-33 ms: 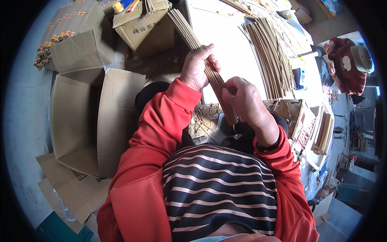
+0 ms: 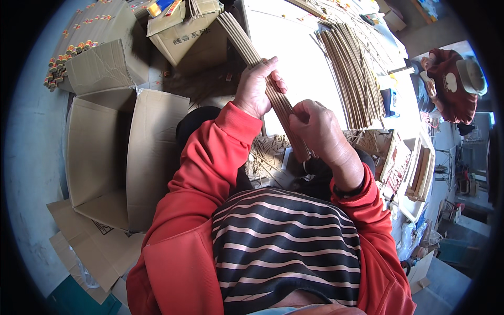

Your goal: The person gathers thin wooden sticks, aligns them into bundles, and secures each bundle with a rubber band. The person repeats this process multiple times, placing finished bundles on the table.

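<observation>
A bundle of long, thin brown incense sticks (image 2: 242, 43) slants from upper left to lower right in front of me. My left hand (image 2: 257, 86) is wrapped round its middle, thumb on top and fingertips showing on the far side. Lower down, my right hand (image 2: 316, 123) is closed against the same bundle with its fingers curled in; their tips are hidden behind the knuckles. The bundle's near end sits just left of my right wrist. Many more sticks lie in a wide row (image 2: 353, 79) on the white tabletop (image 2: 291, 39) to the right.
On the left stands an open cardboard box (image 2: 100, 152); another box (image 2: 184, 39) is beyond it. Capped tubes (image 2: 86, 31) are stacked far left. Broken sticks (image 2: 265, 160) lie below my hands. Wooden trays (image 2: 415, 168) stand at right. Another person (image 2: 454, 86) is at far right.
</observation>
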Motion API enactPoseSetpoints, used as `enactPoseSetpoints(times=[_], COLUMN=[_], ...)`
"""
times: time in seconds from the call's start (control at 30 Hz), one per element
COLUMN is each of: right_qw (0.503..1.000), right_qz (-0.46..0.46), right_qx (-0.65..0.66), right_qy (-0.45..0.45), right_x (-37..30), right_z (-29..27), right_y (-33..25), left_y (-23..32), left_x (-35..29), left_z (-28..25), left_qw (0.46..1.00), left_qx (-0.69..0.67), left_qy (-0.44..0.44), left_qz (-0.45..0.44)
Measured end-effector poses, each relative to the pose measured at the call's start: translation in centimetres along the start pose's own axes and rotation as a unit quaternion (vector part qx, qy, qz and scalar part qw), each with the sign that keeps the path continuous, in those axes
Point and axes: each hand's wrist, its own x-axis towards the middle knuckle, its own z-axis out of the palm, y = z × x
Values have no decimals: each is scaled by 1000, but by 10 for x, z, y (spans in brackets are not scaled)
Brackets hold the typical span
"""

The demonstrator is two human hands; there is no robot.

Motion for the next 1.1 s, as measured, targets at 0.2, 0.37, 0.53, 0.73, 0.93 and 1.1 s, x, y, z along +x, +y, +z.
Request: enactPoseSetpoints(times=[0.2, 0.37, 0.53, 0.73, 0.93, 1.1], right_qw=[998, 997, 994, 993, 991, 986], right_qz=[39, 22, -12, 12, 28, 70], right_qx=[47, 22, -6, 25, 26, -33], right_qy=[2, 64, 111, 112, 128, 148], right_x=[-1, -4, -4, -4, -7, 14], right_z=[-2, 0, 3, 3, -8, -16], right_y=[-7, -12, -9, -8, 7, 67], left_y=[-1, 0, -2, -3, -3, -2], left_x=[4, 3, 3, 6, 4, 9], left_z=[-5, -2, -2, 1, 2, -8], left_qw=[999, 998, 999, 999, 998, 999], left_qx=[-31, -53, -42, -34, -19, -22], left_qy=[17, 9, -11, 19, 67, 5], left_qz=[-32, -17, 2, 33, 5, -26])
